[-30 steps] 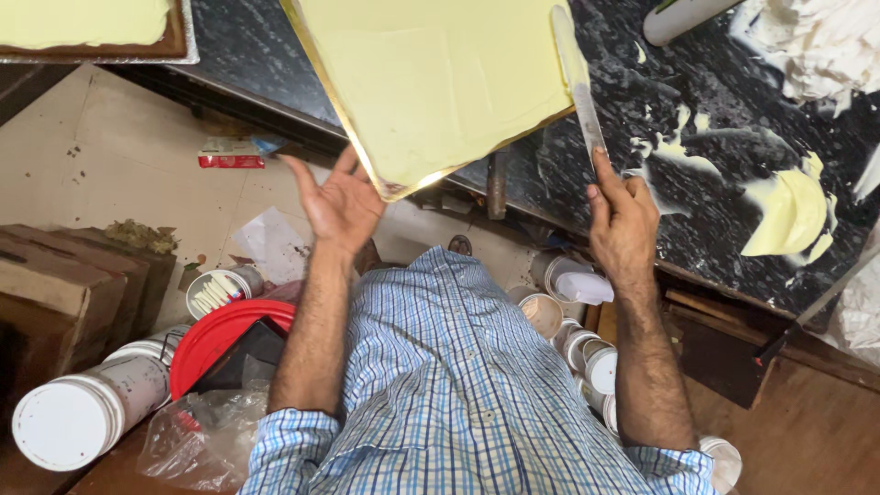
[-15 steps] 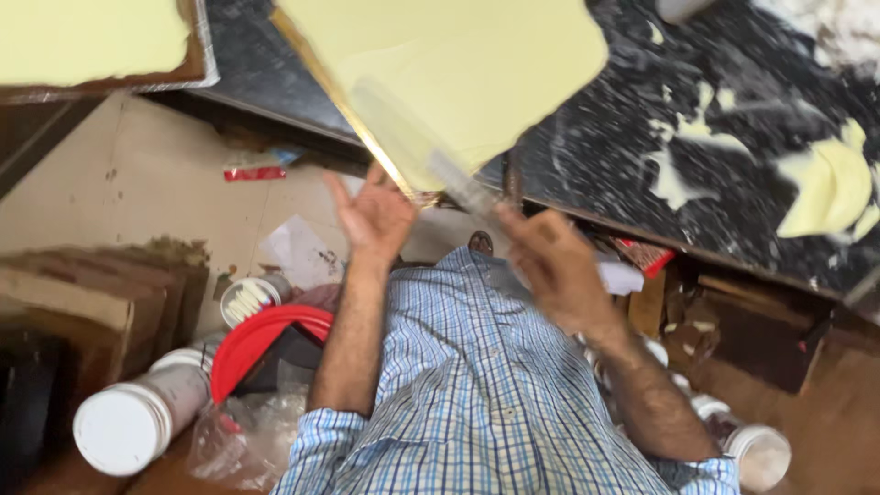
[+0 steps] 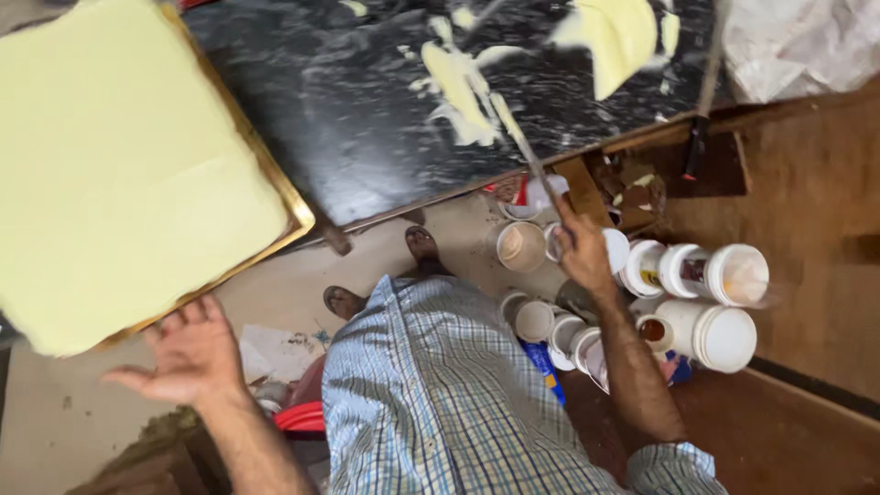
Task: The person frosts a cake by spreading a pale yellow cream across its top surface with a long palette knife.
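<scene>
Left hand (image 3: 188, 353) open-palmed beneath overhanging tray (image 3: 302, 220) edge, floor (image 3: 55, 412) below.

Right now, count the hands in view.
2. The left hand is open, palm up, beside the near edge of the cream-coated square tray. The right hand grips a long spatula above the floor jars.

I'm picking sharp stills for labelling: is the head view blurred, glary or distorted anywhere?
Head view: mostly sharp at the shirt; the spatula in the right hand and the left hand show slight motion smear; soft sheen on the black marble counter; the pale cream slab on the tray is bright and nearly featureless; edges bend with wide-angle distortion.
</scene>
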